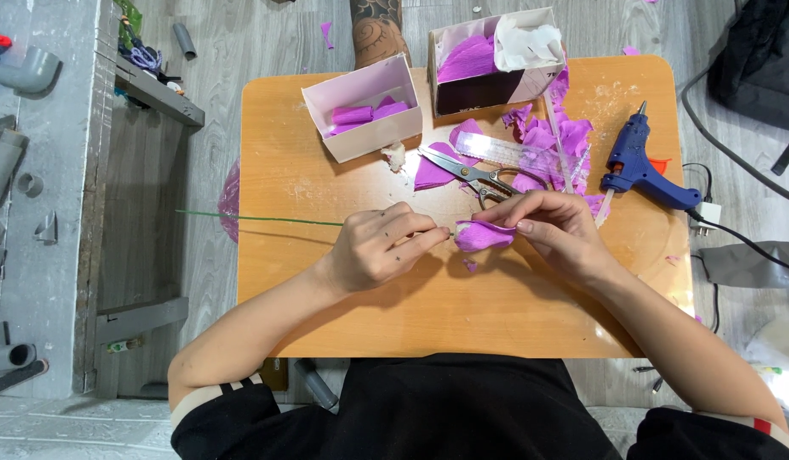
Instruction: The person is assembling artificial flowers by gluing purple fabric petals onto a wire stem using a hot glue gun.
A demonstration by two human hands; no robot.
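**Two hands, one petal, one wire**

Two hands meet over the middle of the orange bench [343, 324], nearest to us. Our left hand [379, 249] has its fingers [416, 242] closed narrow around the end of a thin green wire [258, 218], which runs out to the left past the bench edge. Our right hand [558, 232] has its fingers pinched on a purple crepe petal [484, 234], held right at the tip of the wire, the petal touching both hands — this is where the work sits.

To do this step well, we judge that the left pinch should stay close to the wire's tip so the stem cannot spin, while the right fingers wrap the petal's narrow base snugly, with the crepe neither torn nor crushed. A small purple scrap [469, 266] lies on the bench just below the petal.

Farther off lie scissors [473, 175] on purple offcuts [552, 140], with a clear ruler [509, 153] beside them. To the right a blue glue gun [637, 163] rests on the bench, nozzle pointing away from us — near enough to reach, but its tip deserves care.

At the far edge stand two open boxes: a white one [364, 111] with rolled purple strips, and a darker one [492, 64] holding purple crepe and white paper.
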